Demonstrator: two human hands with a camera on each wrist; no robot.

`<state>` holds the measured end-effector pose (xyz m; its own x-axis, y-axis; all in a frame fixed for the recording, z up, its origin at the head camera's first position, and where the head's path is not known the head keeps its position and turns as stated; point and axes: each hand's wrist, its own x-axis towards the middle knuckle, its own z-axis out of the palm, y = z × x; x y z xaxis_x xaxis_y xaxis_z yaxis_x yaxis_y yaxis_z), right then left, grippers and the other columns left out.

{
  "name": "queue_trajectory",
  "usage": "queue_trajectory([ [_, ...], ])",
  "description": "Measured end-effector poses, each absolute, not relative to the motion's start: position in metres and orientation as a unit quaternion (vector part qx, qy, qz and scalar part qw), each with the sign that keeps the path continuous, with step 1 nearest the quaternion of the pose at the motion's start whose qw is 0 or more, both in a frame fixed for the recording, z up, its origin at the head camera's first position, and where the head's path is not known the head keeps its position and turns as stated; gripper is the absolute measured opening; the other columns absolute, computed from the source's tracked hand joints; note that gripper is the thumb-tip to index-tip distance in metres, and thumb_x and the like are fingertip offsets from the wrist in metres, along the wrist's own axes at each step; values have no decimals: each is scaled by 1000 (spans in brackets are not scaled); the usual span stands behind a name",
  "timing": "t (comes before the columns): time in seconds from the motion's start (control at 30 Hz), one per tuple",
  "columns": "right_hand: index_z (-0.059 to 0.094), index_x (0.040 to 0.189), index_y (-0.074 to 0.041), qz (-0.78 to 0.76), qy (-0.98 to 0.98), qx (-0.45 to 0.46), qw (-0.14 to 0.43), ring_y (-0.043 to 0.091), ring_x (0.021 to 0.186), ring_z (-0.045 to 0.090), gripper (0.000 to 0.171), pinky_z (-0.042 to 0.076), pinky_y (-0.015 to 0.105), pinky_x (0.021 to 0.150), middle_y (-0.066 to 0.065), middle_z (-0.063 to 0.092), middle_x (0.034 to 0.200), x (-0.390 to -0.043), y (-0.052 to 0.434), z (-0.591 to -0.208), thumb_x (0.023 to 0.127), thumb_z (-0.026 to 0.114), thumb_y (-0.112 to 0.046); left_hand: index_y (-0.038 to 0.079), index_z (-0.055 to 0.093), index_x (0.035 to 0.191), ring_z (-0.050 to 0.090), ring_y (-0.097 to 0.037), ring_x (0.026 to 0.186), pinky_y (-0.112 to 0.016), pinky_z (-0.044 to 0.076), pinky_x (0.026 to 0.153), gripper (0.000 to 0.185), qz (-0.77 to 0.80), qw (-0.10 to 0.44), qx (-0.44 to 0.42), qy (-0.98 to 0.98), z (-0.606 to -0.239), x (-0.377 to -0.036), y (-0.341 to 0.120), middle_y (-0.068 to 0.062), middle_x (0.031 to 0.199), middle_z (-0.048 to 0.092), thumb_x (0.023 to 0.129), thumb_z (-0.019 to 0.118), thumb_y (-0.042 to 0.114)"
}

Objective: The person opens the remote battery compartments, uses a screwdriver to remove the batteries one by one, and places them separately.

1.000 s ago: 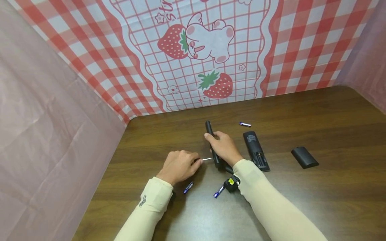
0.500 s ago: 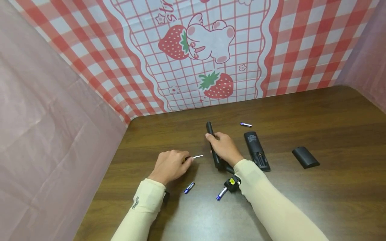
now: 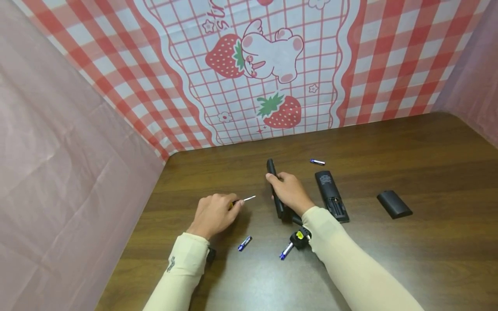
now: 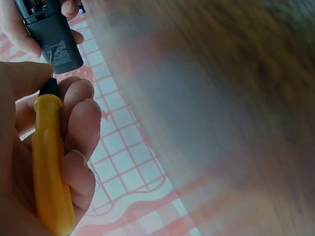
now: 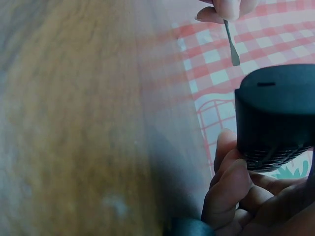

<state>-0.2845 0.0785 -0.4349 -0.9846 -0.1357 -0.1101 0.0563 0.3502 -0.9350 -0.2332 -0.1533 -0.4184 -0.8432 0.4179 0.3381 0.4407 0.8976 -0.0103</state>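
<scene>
My left hand (image 3: 214, 215) grips a screwdriver (image 4: 51, 162) by its yellow handle, fingers curled round it. Its thin metal blade, flat at the end, points towards the right hand. A black remote control (image 3: 277, 201) stands on edge in my right hand (image 3: 291, 191), held between thumb and fingers. In the left wrist view, part of an open battery compartment (image 4: 37, 6) shows on that remote's back. The right wrist view has the screwdriver blade (image 5: 232, 46) apart from the remote's end. Between the hands a blue-and-silver battery (image 3: 244, 243) lies on the table.
Right of my right hand lies a second black remote (image 3: 330, 194), back up, compartment open. A black battery cover (image 3: 394, 204) lies farther right. More batteries rest at the back (image 3: 317, 162) and by my right wrist (image 3: 286, 251). A patterned cloth (image 3: 272, 65) hangs behind the table.
My left hand has drawn left with the screwdriver, so its tip has come away from the held remote. The right hand has stayed in nearly the same place.
</scene>
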Motion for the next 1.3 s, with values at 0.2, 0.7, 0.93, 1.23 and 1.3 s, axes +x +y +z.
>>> queue_trajectory([
  [0.2, 61, 121, -1, -569, 818, -25, 81, 20, 68, 66, 49, 50, 32, 62, 11, 69, 79, -284, 78, -435, 103, 50, -45, 20, 75, 92, 60, -17, 56, -37, 44, 47, 24, -60, 172, -202, -962, -419, -234, -151, 6, 71, 68, 98, 62, 40],
  [0.7, 62, 121, -1, -570, 816, -23, 89, 20, 69, 67, 51, 51, 32, 62, 12, 69, 83, -285, 76, -436, 102, 50, -47, 22, 77, 99, 61, -16, 57, -37, 44, 48, 28, -88, 186, -183, -961, -422, -243, -144, 6, 77, 72, 100, 59, 43],
  [0.93, 62, 122, 1, -577, 812, -18, 88, 19, 68, 68, 52, 52, 31, 61, 13, 69, 85, -285, 76, -436, 102, 51, -46, 21, 77, 101, 65, -20, 62, -40, 47, 50, 31, -107, 182, -152, -966, -420, -246, -137, 3, 82, 73, 101, 56, 43],
  [1.23, 63, 114, -1, -594, 798, -10, 100, 20, 66, 66, 48, 50, 31, 58, 13, 70, 78, -286, 77, -436, 101, 52, -46, 21, 77, 103, 67, -23, 67, -42, 47, 53, 32, -139, 180, -116, -967, -410, -251, -124, 2, 83, 73, 101, 56, 45],
  [1.3, 63, 113, -1, -595, 797, -10, 102, 20, 66, 66, 48, 50, 31, 59, 13, 70, 79, -286, 78, -437, 102, 51, -46, 21, 78, 104, 68, -23, 69, -42, 48, 54, 33, -145, 179, -113, -967, -409, -252, -121, 2, 86, 74, 101, 55, 45],
])
